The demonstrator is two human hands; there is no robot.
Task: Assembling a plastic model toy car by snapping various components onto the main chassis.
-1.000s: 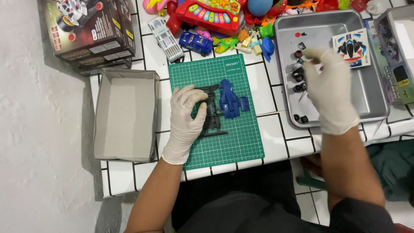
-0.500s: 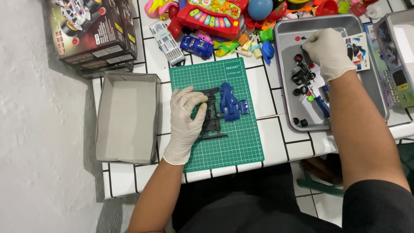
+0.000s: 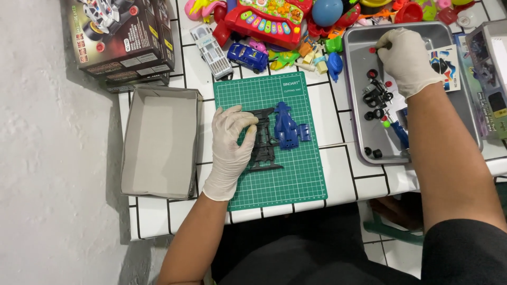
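Note:
Both hands wear white gloves. My left hand [image 3: 231,143] rests on a green cutting mat [image 3: 296,174], fingers holding down a dark grey toy-car chassis [image 3: 264,150]. A blue toy-car body shell [image 3: 288,128] lies right beside the chassis. My right hand [image 3: 407,58] reaches into the far end of a grey metal tray [image 3: 355,84], fingertips pinched on a small dark part by a red piece [image 3: 372,50]. In the tray lie small black wheels and parts [image 3: 376,95], a blue-handled screwdriver [image 3: 398,132] and a sticker sheet [image 3: 446,66].
An empty grey cardboard box [image 3: 161,140] sits left of the mat. Stacked toy boxes [image 3: 124,37] stand at far left. A white toy bus [image 3: 211,50], a blue toy car [image 3: 248,55] and a heap of colourful toys [image 3: 296,21] crowd the far edge. Another package [image 3: 491,79] lies right of the tray.
My right hand has moved from the middle of the tray up to its far end. The left hand has stayed on the chassis.

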